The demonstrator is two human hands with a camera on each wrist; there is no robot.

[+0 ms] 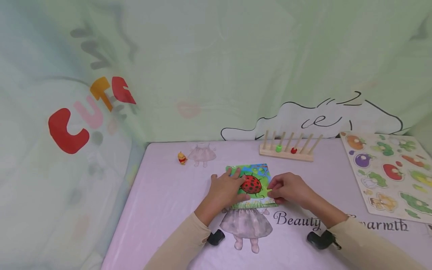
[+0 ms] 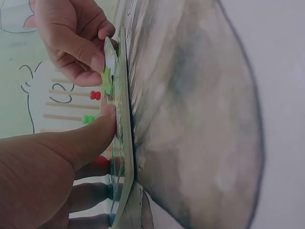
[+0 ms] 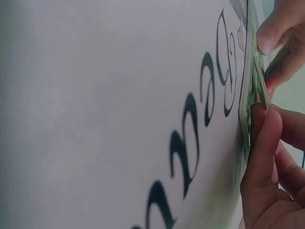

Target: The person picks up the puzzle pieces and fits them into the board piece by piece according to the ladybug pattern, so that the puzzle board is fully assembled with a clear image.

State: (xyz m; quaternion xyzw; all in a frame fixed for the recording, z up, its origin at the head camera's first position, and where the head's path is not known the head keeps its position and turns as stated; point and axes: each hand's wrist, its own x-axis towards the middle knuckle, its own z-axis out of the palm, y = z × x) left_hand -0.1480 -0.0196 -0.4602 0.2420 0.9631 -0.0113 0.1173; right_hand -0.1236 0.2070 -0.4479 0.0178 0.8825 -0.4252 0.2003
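A flat ladybug jigsaw puzzle [image 1: 254, 204] lies on the table, its picture facing up. My left hand [image 1: 225, 190] rests on its left part with the fingers spread, and the thumb [image 2: 97, 138] touches its near side. At the right side, my right hand [image 1: 291, 189] pinches a green puzzle piece [image 2: 107, 78] between thumb and fingers. The piece [image 3: 261, 86] is tilted, with one edge raised above the board. Part of the picture is hidden under my left hand.
Behind the puzzle stands a wooden peg rack [image 1: 287, 153] with a green bead [image 1: 278, 148] and a red bead [image 1: 294, 150]. A small bear figure [image 1: 182, 158] is at the back left. A vegetable puzzle board [image 1: 378, 187] lies at the right.
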